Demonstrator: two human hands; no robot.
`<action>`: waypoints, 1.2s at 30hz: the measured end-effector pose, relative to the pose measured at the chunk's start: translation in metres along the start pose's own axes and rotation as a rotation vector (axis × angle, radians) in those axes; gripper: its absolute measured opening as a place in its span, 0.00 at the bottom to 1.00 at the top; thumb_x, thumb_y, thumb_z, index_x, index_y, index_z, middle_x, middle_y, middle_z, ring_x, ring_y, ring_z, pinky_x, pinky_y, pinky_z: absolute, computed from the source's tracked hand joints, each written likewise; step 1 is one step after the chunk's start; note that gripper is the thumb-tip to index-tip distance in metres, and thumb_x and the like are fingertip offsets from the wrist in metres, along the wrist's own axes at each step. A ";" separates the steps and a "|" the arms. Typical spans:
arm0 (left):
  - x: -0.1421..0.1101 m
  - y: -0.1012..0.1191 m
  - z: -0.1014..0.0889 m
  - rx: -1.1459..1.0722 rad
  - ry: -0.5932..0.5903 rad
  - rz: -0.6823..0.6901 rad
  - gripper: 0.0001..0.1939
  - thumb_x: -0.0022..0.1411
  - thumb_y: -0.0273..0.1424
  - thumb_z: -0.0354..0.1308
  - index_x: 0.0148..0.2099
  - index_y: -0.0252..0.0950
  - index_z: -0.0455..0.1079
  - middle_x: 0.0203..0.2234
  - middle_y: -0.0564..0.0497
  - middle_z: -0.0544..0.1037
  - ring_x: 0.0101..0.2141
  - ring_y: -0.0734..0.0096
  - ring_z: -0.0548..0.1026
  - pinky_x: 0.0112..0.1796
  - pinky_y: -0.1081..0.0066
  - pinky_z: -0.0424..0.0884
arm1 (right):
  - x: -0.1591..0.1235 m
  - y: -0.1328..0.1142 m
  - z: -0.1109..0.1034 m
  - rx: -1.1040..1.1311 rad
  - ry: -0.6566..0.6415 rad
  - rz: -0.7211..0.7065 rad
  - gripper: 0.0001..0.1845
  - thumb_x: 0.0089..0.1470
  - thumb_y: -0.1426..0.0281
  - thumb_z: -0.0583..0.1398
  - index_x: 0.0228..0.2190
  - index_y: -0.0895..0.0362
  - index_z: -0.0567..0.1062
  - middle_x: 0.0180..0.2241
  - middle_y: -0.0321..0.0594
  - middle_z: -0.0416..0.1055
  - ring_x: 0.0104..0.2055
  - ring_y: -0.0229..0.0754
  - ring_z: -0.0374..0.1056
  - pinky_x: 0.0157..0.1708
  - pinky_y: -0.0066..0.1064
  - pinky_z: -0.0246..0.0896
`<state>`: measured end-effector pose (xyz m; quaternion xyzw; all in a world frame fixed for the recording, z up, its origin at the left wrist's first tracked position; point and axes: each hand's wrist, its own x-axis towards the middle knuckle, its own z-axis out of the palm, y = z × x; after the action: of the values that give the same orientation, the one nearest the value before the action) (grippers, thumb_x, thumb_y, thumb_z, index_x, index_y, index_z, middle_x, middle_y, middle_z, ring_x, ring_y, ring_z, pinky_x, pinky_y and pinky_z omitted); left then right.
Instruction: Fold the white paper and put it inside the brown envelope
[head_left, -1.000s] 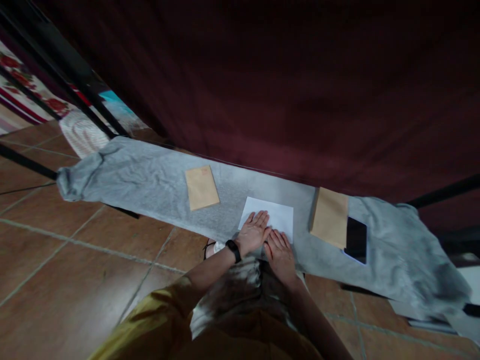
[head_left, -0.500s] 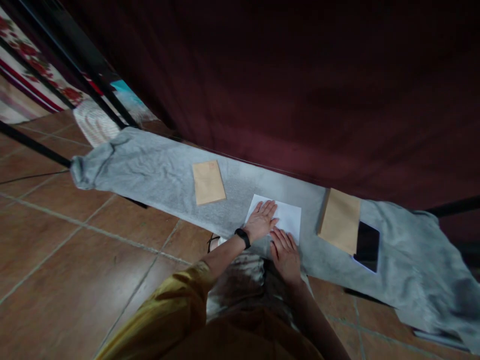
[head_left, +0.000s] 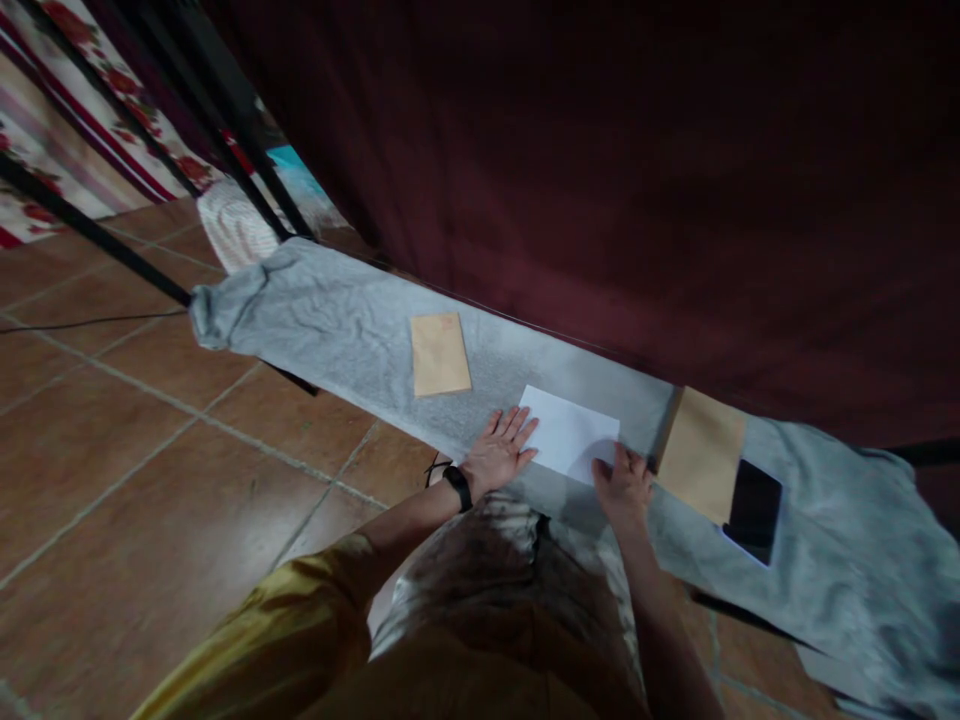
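A white sheet of paper (head_left: pixel 571 432) lies flat on the grey cloth in front of me. At its left end my left hand (head_left: pixel 496 450) rests palm down with the fingers spread, its fingertips touching the edge. My right hand (head_left: pixel 626 485) is at the paper's lower right corner, thumb and fingers apart and slightly bent, touching the sheet without a visible grip. To the left lies a flat brown envelope (head_left: pixel 440 355). On the right, a thicker stack of brown envelopes (head_left: pixel 701 452) partly covers a dark-screened tablet (head_left: pixel 754 510).
Grey cloth (head_left: pixel 345 330) covers the long, narrow bench. A dark red curtain (head_left: pixel 570 200) hangs along its far side. Black metal bars (head_left: pixel 97 230) and a white bundle (head_left: pixel 236 225) stand at the left end. Brown floor tiles (head_left: pixel 135 480) lie below.
My hands have moved apart from the middle of the paper: the left to its left edge, the right to its right corner. The view has shifted slightly left.
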<state>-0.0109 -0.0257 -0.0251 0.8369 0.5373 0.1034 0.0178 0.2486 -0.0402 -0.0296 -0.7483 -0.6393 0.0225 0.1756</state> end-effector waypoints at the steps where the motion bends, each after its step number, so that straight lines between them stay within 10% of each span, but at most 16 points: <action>1: 0.001 0.001 0.000 -0.004 -0.001 0.001 0.30 0.73 0.45 0.43 0.71 0.38 0.54 0.70 0.43 0.54 0.69 0.56 0.53 0.66 0.50 0.47 | 0.006 0.001 0.000 0.037 -0.016 0.011 0.27 0.59 0.62 0.55 0.56 0.63 0.70 0.49 0.59 0.70 0.50 0.60 0.66 0.49 0.49 0.62; 16: -0.001 0.002 -0.004 -0.038 0.012 -0.005 0.29 0.73 0.45 0.42 0.70 0.38 0.56 0.69 0.43 0.56 0.68 0.56 0.54 0.67 0.50 0.46 | 0.024 0.004 -0.010 0.661 -0.202 0.227 0.20 0.50 0.51 0.58 0.33 0.55 0.76 0.26 0.37 0.75 0.31 0.45 0.72 0.31 0.33 0.67; 21: -0.001 0.010 -0.009 -0.186 0.075 -0.038 0.29 0.74 0.44 0.40 0.71 0.37 0.53 0.69 0.42 0.57 0.68 0.59 0.54 0.66 0.51 0.52 | 0.031 -0.008 -0.052 0.838 0.018 0.180 0.23 0.54 0.48 0.56 0.34 0.55 0.73 0.29 0.40 0.76 0.30 0.44 0.71 0.31 0.33 0.68; 27: 0.011 0.028 -0.009 -0.527 0.173 -0.100 0.30 0.74 0.41 0.41 0.73 0.40 0.44 0.70 0.43 0.54 0.68 0.65 0.55 0.64 0.59 0.60 | 0.038 -0.025 -0.120 0.495 0.382 -0.122 0.21 0.65 0.55 0.51 0.45 0.57 0.74 0.41 0.47 0.77 0.42 0.48 0.74 0.43 0.38 0.68; 31: 0.011 0.021 0.000 -0.646 0.268 -0.223 0.27 0.72 0.36 0.43 0.71 0.42 0.51 0.68 0.45 0.59 0.66 0.62 0.59 0.63 0.56 0.62 | 0.020 -0.030 -0.095 0.288 0.180 -0.505 0.16 0.67 0.70 0.49 0.48 0.53 0.75 0.47 0.43 0.77 0.51 0.47 0.72 0.56 0.42 0.64; 36: -0.008 -0.003 0.003 -0.723 0.384 -0.367 0.24 0.71 0.34 0.43 0.66 0.41 0.61 0.63 0.46 0.68 0.63 0.60 0.65 0.62 0.52 0.64 | -0.018 -0.017 -0.042 0.127 0.013 -0.617 0.18 0.60 0.80 0.54 0.46 0.53 0.76 0.48 0.42 0.78 0.52 0.46 0.72 0.59 0.41 0.64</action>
<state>-0.0165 -0.0315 -0.0300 0.6335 0.5997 0.4331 0.2270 0.2404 -0.0658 0.0115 -0.5068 -0.8323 0.0035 0.2247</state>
